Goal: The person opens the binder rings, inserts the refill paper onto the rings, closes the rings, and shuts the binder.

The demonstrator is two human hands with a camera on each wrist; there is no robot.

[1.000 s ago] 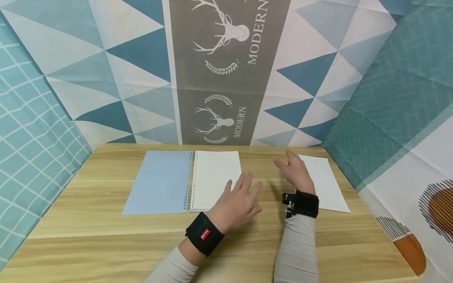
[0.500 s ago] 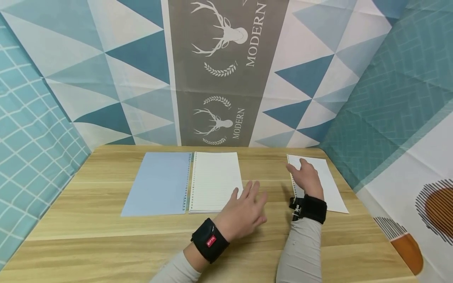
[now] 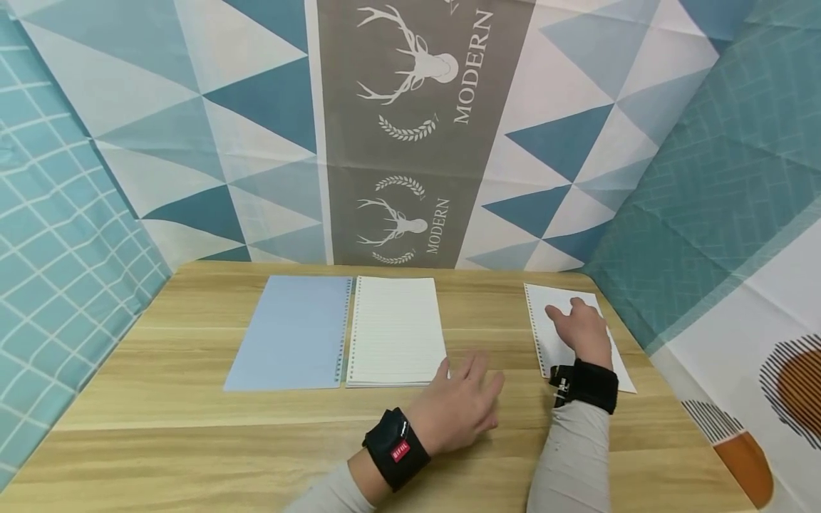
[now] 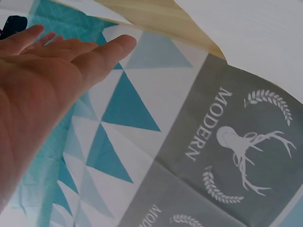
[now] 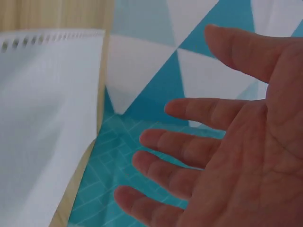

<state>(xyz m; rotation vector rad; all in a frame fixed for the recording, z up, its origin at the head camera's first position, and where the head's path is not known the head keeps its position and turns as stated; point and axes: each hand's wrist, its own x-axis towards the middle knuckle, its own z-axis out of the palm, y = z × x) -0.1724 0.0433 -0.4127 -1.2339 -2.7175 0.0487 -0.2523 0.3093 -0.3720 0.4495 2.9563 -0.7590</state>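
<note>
Largest is the patterned cloth (image 3: 410,157), which fills the upper frame with triangles and a grey deer panel. Below it the wooden table (image 3: 256,442) spans the lower frame.

Left of centre lies the blue sheet (image 3: 288,333), flat, its punched edge facing right. Just beside it, at mid-frame, is the lined stack (image 3: 398,331), several pages squared together, holes on its left edge. At centre right lies the white sheet (image 3: 551,338), also punched along its left edge, slightly askew and near the table's right edge.

The right hand (image 3: 584,331) is above that sheet, fingers and thumb spread wide, holding nothing. The left hand (image 3: 458,402), by the lower right corner of the lined stack, also holds nothing; its fingers are loosely spread (their tips blur in the head view, so I cannot tell whether they touch the paper).

Smaller again are the black wristbands (image 3: 586,385), and smallest the red label (image 3: 400,451) on the left one.

The likeliest trouble, I judge: a sideways brush of the right hand could slide the light sheet over the table's edge, or a low left thumb could knock the stack's corner out of line.
</note>
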